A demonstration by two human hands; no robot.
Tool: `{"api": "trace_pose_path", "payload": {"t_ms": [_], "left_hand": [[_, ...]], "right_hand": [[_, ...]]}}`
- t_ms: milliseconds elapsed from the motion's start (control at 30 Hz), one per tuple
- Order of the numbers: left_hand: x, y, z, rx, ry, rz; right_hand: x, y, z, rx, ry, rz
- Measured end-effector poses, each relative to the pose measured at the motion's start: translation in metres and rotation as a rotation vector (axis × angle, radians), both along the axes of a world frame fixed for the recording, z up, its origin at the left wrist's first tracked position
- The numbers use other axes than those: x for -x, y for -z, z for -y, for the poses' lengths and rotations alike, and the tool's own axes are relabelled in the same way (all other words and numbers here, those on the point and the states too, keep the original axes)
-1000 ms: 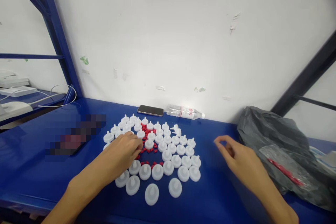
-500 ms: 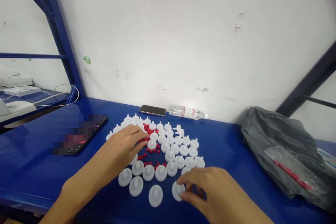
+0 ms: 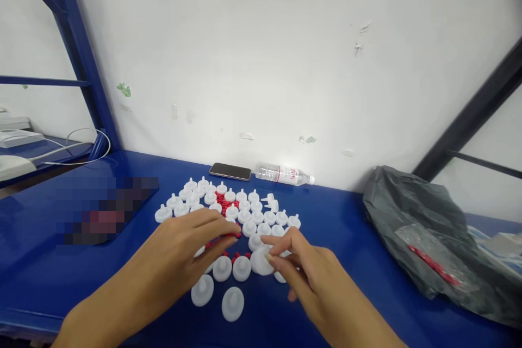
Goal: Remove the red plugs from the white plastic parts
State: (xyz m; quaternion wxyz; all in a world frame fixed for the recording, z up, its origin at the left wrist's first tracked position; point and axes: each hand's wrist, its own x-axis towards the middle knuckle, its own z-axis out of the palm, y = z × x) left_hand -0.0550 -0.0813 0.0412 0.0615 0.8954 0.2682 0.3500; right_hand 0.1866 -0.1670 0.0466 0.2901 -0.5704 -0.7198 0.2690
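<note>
My right hand pinches a white nozzle cap between thumb and fingertips, just above the other caps. Close by on its left, my left hand is closed at the fingertips on a small red tip cap. Beneath and around both hands stand several white nozzle caps, spouts upward. Loose red tip caps lie scattered among them, partly hidden by my left hand. Nearest to me, a single white nozzle cap sits on the blue table.
A phone and a plastic bottle lie along the wall. At left is a partly blurred dark device. On the right, a dark plastic bag carries a clear bag with red pieces. Blue posts rise at the left.
My right hand has lifted the white nozzle cap off the table and carried it up and left. My left hand has moved right and toward me, with a red tip cap at its fingertips.
</note>
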Motion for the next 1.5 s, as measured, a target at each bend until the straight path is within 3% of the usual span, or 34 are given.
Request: {"api": "trace_pose_path", "payload": {"t_ms": [167, 433, 600, 867, 1200, 1500], "left_hand": [[-0.013, 0.002, 0.012, 0.030, 0.057, -0.027], [-0.022, 0.012, 0.014, 0.101, 0.086, 0.013], [-0.022, 0.007, 0.012, 0.104, 0.070, 0.089], [-0.022, -0.004, 0.014, 0.086, 0.097, 0.169], [-0.023, 0.007, 0.014, 0.140, 0.118, 0.100], [-0.023, -0.003, 0.014, 0.011, 0.081, 0.184]], "right_hand": [[0.004, 0.001, -0.004, 0.023, -0.012, -0.072], [0.009, 0.004, -0.008, -0.081, 0.024, -0.144], [0.012, 0.004, -0.009, -0.106, -0.013, -0.189], [0.011, 0.010, -0.010, -0.240, 0.076, 0.130], [0.010, 0.014, -0.009, -0.445, -0.016, 0.279], [0.008, 0.012, -0.007, -0.386, -0.021, -0.012]]}}
